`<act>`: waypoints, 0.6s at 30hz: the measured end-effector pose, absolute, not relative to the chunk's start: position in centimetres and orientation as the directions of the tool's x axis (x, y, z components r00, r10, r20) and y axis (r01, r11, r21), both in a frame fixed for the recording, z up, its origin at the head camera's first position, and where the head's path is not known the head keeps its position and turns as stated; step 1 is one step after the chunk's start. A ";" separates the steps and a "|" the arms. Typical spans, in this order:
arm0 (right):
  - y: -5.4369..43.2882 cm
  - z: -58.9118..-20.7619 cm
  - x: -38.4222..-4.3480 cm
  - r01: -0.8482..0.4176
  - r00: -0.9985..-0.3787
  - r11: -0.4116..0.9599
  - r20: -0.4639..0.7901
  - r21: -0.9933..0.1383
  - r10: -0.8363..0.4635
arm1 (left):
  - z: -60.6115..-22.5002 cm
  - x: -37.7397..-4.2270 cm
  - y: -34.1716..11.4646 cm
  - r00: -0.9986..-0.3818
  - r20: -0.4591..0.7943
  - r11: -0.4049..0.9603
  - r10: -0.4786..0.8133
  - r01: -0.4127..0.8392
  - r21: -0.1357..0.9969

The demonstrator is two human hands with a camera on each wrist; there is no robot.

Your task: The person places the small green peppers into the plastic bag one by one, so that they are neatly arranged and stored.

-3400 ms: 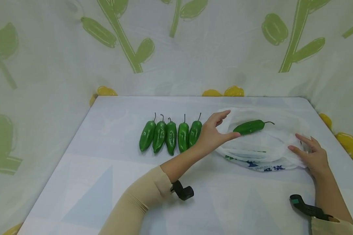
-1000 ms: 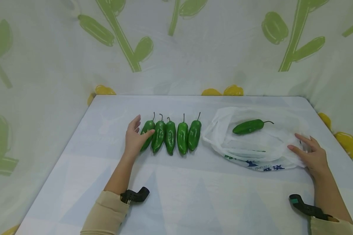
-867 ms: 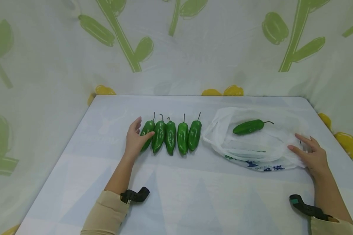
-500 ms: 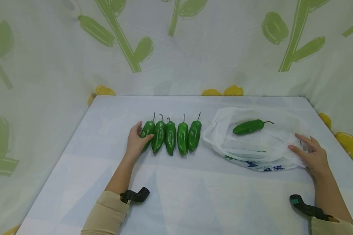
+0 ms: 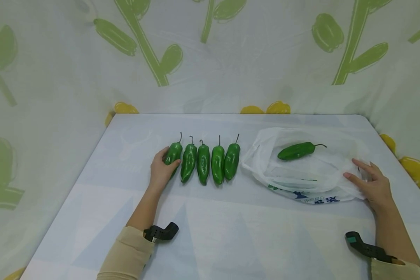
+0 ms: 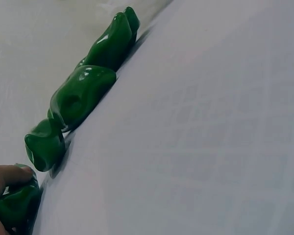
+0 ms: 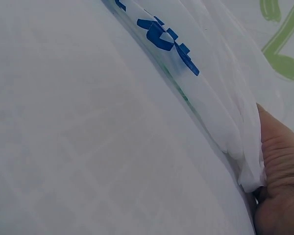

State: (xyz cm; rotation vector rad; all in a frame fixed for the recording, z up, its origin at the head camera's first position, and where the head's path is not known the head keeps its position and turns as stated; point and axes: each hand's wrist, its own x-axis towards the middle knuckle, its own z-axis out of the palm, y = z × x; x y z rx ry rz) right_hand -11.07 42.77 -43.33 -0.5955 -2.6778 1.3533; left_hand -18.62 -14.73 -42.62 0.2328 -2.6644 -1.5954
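My left hand [image 5: 161, 169] holds the leftmost green chili pepper [image 5: 174, 151] between thumb and fingers, at the left end of a row. In the left wrist view the thumb presses on this pepper [image 6: 17, 205]. Beside it lie several more green chili peppers, stems pointing away; the nearest one [image 5: 189, 163] stands slightly apart from the held one. My right hand [image 5: 376, 186] rests at the right end of a white plastic bag [image 5: 294, 182], thumb and fingers spread apart. Against that hand [image 7: 284, 161] the bag looks bunched, and its fingertips are hidden in the right wrist view.
One green chili pepper [image 5: 296, 151] lies on its side on the bag, stem to the right. A pale table [image 5: 231, 233] carries everything. Behind it hangs a curtain [image 5: 210, 74] with a green leaf print. A black wrist camera [image 5: 161, 232] sits on the left wrist.
My left hand moved from near the pepper on the bag to the row's left end. Its thumb and fingers closed on the leftmost pepper, which shifted slightly left. The right hand stayed put.
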 end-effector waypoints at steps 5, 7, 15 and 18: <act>42.8 -43.4 -11.0 0.305 -0.920 0.525 -0.103 -0.794 0.377 | -42.6 -18.5 -14.7 -0.985 -0.034 0.439 -0.168 -0.106 0.892; 42.8 -43.4 -11.0 0.307 -0.919 0.526 -0.105 -0.793 0.379 | -42.7 -18.5 -14.6 -0.982 -0.036 0.424 -0.183 -0.112 0.899; 42.7 -43.2 -11.0 0.309 -0.922 0.558 -0.100 -0.770 0.374 | -41.8 -18.8 -14.7 -0.974 -0.049 0.368 -0.223 -0.131 0.921; 42.8 -43.2 -11.1 0.315 -0.919 0.556 -0.101 -0.769 0.381 | -41.3 -18.9 -14.7 -0.974 -0.042 0.353 -0.220 -0.120 0.928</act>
